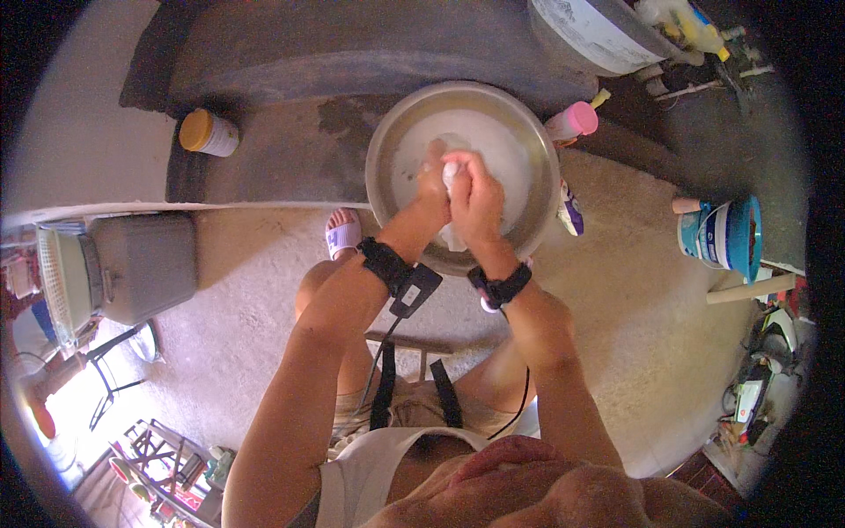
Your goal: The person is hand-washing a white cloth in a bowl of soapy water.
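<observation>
A wide metal basin (378, 176) holds cloudy, sudsy water (502, 141). Over it my two hands are pressed together, with a small white cloth (452, 239) bunched between them and its lower end hanging below. Curled fingers of my right hand (480, 201) close round the cloth, and a white bit pokes out near the thumb. My left hand (429, 187) lies against it from the other side; its fingers are partly hidden and slightly blurred. Black straps with small devices and cables circle both wrists.
A yellow-lidded tub (209, 134) stands on the dark ledge at left. Right of the basin are a pink-capped bottle (576, 120) and a purple-white packet (571, 209). Farther right is a blue bucket (744, 236); a large tub (598, 33) sits at back right, a grey bin (150, 267) at left.
</observation>
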Demonstrator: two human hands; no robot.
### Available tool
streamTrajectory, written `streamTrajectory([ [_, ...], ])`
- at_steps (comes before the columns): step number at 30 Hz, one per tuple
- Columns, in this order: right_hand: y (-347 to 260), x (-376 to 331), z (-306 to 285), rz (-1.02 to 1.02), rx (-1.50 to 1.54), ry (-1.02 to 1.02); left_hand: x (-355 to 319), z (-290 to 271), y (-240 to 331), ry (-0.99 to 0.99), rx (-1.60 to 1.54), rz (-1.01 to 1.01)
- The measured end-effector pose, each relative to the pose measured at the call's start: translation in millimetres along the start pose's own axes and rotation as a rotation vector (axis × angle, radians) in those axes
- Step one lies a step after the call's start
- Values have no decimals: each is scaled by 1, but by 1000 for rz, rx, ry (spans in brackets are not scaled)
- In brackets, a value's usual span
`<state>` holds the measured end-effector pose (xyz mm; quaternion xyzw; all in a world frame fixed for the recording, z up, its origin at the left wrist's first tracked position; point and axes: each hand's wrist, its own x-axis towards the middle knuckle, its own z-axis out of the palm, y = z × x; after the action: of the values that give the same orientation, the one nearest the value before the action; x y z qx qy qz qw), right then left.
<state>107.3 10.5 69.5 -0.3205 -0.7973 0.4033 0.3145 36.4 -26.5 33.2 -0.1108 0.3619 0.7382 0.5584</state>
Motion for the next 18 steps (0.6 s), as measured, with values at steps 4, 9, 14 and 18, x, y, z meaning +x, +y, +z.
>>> streamTrajectory([
  [4,32,19,-12,122,-35,122,-7,33,-8,175,191,3],
  [9,-9,0,12,-10,51,30,34,-43,4,-143,-114,-58],
  [14,35,17,-10,106,-51,72,9,20,-12,191,153,-6],
  [18,7,4,4,124,-27,49,4,8,-1,111,89,32],
])
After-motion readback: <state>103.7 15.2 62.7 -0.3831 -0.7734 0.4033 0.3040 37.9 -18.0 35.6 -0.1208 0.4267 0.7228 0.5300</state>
